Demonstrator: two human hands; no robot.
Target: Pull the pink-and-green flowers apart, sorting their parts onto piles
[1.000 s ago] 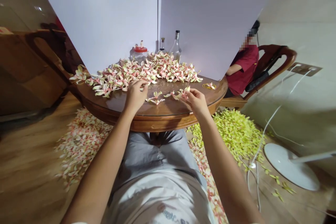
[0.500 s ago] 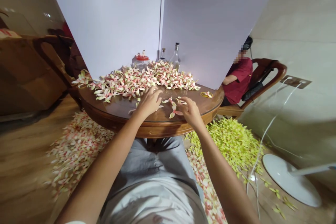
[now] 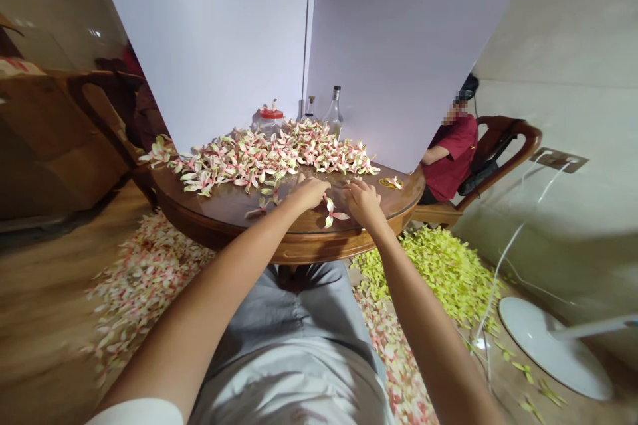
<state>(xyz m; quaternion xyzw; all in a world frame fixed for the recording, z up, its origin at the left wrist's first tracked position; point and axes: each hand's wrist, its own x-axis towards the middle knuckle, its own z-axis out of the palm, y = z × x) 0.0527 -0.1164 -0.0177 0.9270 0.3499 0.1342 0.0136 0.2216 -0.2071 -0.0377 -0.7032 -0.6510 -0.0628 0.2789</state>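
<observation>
My left hand (image 3: 312, 192) reaches over the table near its front, its fingers drawn together and pointing right. At its fingertips a pink-and-white flower (image 3: 331, 214) shows on the tabletop; contact between them is unclear. My right hand (image 3: 363, 200) is just right of that flower, with curled fingers low over the table. Whatever its fingertips hold, if anything, is hidden. A few loose flowers (image 3: 272, 192) lie left of my left hand. Behind both hands spreads a large heap of pink-and-white flowers (image 3: 249, 156).
A red-lidded jar (image 3: 272, 114) and two glass bottles (image 3: 335, 109) stand behind the heap, before white panels (image 3: 224, 46). Yellow rubber bands (image 3: 390, 182) lie at right. Pink flowers (image 3: 149, 272) and yellow-green ones (image 3: 443, 265) cover the floor. A person in red (image 3: 453, 153) sits at right.
My left hand has moved right, toward my right hand, and its fingers have drawn together. The right hand has shifted slightly, its fingers more curled.
</observation>
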